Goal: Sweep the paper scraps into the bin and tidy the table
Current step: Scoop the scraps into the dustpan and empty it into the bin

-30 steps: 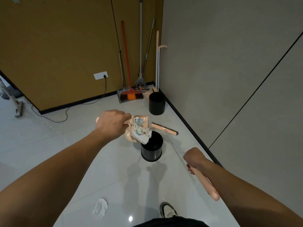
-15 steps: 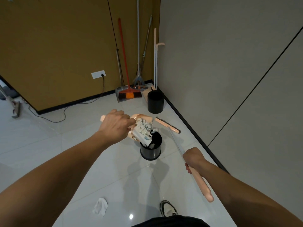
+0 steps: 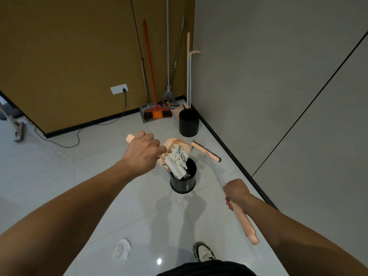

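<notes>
My left hand (image 3: 142,154) grips the handle of a peach dustpan (image 3: 172,144), tilted over a black bin (image 3: 183,181) on the white tiled floor. Pale paper scraps (image 3: 178,156) slide off the pan's lip into the bin's mouth. Lower right, my right hand (image 3: 236,193) grips the peach handle of a long broom (image 3: 244,221); its brush head (image 3: 206,151) hovers just right of the bin. One crumpled paper scrap (image 3: 121,250) lies on the floor near my feet.
A second black bin (image 3: 188,122) stands by the grey wall. Behind it, in the corner, lean an orange broom (image 3: 157,113), a grey dustpan and several mop poles. A cable (image 3: 79,134) runs across the floor at left. My shoe (image 3: 204,252) is at the bottom.
The dustpan has tipped further over the bin, and the scraps have slid from the pan down to the bin's mouth. The right hand and broom stayed about where they were.
</notes>
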`<state>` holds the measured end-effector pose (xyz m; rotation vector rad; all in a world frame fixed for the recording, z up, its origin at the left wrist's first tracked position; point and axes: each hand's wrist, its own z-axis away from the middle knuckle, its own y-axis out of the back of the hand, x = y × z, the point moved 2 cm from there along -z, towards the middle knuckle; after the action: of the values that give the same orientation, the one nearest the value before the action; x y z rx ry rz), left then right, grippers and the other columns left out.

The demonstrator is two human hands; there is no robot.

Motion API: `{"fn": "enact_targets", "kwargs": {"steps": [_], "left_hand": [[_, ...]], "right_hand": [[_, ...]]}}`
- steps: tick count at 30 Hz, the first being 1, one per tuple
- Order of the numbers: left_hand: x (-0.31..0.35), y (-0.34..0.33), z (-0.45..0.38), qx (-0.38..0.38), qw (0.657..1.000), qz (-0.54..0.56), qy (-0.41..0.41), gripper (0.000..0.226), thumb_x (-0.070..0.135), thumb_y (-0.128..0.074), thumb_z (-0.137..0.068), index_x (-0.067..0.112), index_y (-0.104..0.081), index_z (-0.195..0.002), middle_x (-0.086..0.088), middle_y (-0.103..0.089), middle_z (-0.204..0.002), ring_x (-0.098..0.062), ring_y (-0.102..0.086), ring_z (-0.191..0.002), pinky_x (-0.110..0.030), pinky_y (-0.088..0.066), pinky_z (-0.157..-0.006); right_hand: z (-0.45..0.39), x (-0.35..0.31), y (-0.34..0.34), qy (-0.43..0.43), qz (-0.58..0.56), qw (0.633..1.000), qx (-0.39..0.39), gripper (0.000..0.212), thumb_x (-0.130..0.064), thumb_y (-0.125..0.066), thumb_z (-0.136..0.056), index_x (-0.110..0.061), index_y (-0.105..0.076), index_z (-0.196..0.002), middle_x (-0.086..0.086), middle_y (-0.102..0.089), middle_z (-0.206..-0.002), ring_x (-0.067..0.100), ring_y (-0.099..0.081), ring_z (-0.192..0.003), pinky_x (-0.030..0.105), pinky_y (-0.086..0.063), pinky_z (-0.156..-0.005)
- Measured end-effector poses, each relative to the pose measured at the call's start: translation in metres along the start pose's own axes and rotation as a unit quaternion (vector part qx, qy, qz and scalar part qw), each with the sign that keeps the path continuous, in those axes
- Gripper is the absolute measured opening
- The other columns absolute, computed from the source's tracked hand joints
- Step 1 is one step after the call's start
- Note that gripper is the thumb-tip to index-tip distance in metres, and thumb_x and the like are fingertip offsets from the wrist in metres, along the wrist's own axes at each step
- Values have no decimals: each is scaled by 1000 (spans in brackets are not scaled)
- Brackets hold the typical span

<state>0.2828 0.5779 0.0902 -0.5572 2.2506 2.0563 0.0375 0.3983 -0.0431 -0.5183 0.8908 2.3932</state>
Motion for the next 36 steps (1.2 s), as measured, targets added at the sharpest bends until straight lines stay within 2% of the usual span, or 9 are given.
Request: {"fn": "enact_targets", "kwargs": {"steps": [3, 6, 12, 17, 27, 33, 36], "left_hand": [[1, 1, 0, 5, 1000, -5, -2, 22, 13, -76, -74, 25, -72, -92, 3, -56, -66, -18, -41, -67, -35, -36, -68], [-1, 0, 1, 3, 1000, -13, 7, 24, 14, -75, -75, 26, -72, -96, 3, -59, -71, -18, -46, -71, -36, -36, -71], [-7, 7, -7, 26, 999, -20, 37, 22, 16, -71, -79, 29, -71, -97, 5, -59, -73, -19, -43, -72, -35, -33, -71], [-13, 11, -6, 35, 998, -34, 30, 22, 13, -70, -78, 28, -71, -95, 5, -60, -73, -21, -45, -73, -36, -31, -72], [-7, 4, 1, 37, 998, -44, -38, 28, 13, -76, -72, 26, -70, -96, 2, -61, -79, -22, -46, -79, -41, -37, -82], [-17, 5, 3, 62, 997, -34, 11, 27, 12, -77, -71, 27, -72, -93, 3, -62, -78, -22, -49, -79, -40, -37, -82], [-18, 0, 6, 67, 997, -33, -8, 30, 9, -78, -68, 24, -73, -93, 1, -62, -77, -23, -49, -79, -42, -38, -84]], "right_hand": [[1, 1, 1, -3, 3, 1000, -1, 11, -7, -56, -90, 0, -62, -85, 17, -61, -67, 25, -51, -43, 27, -48, -42], [2, 2, 2, -1, 3, 1000, -3, 11, -10, -56, -92, -1, -62, -89, 18, -61, -70, 25, -53, -47, 26, -47, -43], [4, -1, 5, 8, -11, 1000, -1, 13, -7, -54, -91, 0, -62, -85, 17, -60, -67, 24, -51, -44, 25, -46, -42], [4, -6, 6, 9, -18, 1000, 7, 13, -6, -54, -90, 1, -63, -85, 17, -60, -65, 24, -50, -42, 26, -47, -42], [7, -5, 2, 9, -31, 999, 14, 14, -5, -52, -89, 2, -64, -89, 17, -60, -66, 23, -50, -42, 27, -47, -42], [11, -5, -4, -1, -43, 999, 7, 14, -4, -51, -89, 3, -63, -89, 17, -60, -66, 24, -50, -43, 26, -46, -42], [12, -7, -7, -8, -48, 999, 12, 13, -5, -53, -89, 2, -64, -89, 17, -60, -66, 24, -50, -43, 26, -46, -42]]}}
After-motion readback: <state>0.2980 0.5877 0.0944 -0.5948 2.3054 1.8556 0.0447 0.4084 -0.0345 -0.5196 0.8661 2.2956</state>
